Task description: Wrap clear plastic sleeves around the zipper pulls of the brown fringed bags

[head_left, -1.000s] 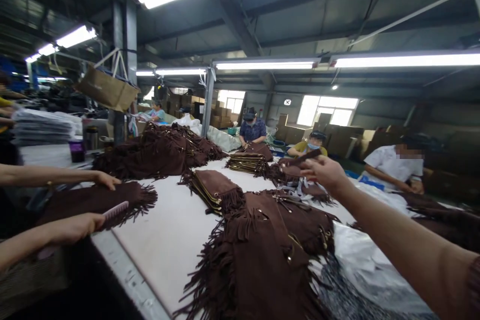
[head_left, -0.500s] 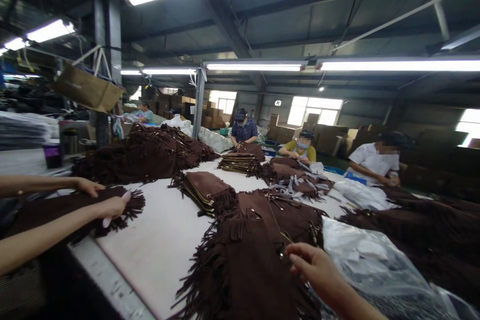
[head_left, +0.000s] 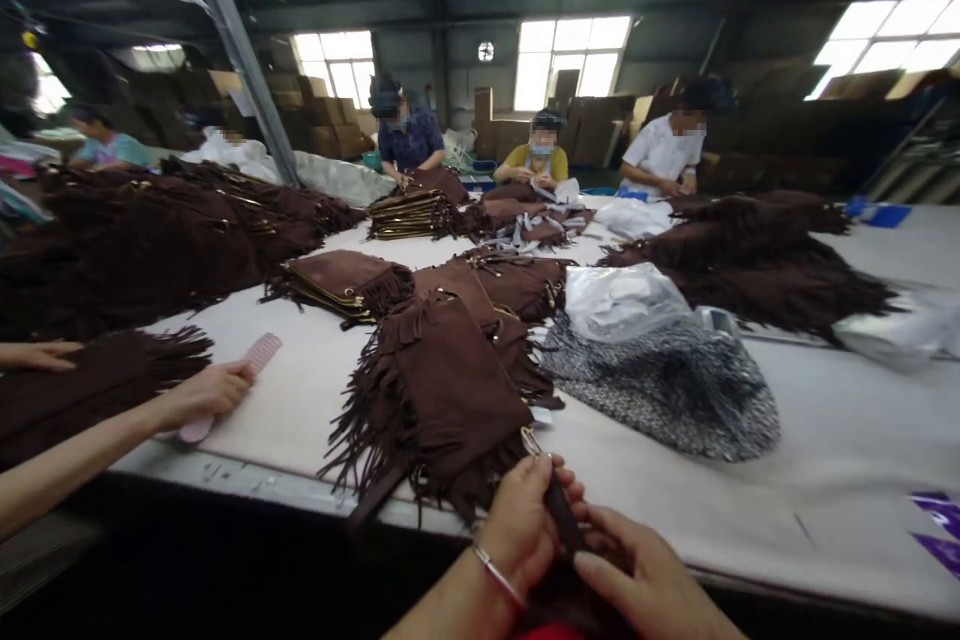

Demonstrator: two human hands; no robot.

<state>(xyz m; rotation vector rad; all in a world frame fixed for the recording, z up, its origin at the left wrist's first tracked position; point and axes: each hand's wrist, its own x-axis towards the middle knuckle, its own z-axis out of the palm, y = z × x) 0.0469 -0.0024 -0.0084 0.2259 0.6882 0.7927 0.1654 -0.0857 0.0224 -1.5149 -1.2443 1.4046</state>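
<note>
My left hand [head_left: 519, 520], with a bracelet on the wrist, is closed around a dark brown strap [head_left: 561, 510] just below its gold-coloured metal clasp [head_left: 530, 440]. Lower on the same strap, my right hand [head_left: 637, 565] pinches it between thumb and fingers. Beyond my hands a brown fringed bag [head_left: 450, 380] lies at the table's near edge, its fringe spread out to the left. The clasp is close to the bag's corner; whether it is hooked on there I cannot tell. The strap's lower end is hidden by my hands.
At left, a co-worker's hand [head_left: 217, 390] grips a pink comb [head_left: 262, 352] by a fringed brown piece [head_left: 97, 380]. Stacked bags [head_left: 337, 280] lie farther back. Right of the bag are a clear plastic bag [head_left: 622, 300] and speckled cloth [head_left: 667, 390]. Several people work across the table.
My view has turned right and down. My left hand has come into view, and both hands now hold the strap. The co-worker's comb has moved off the fringe.
</note>
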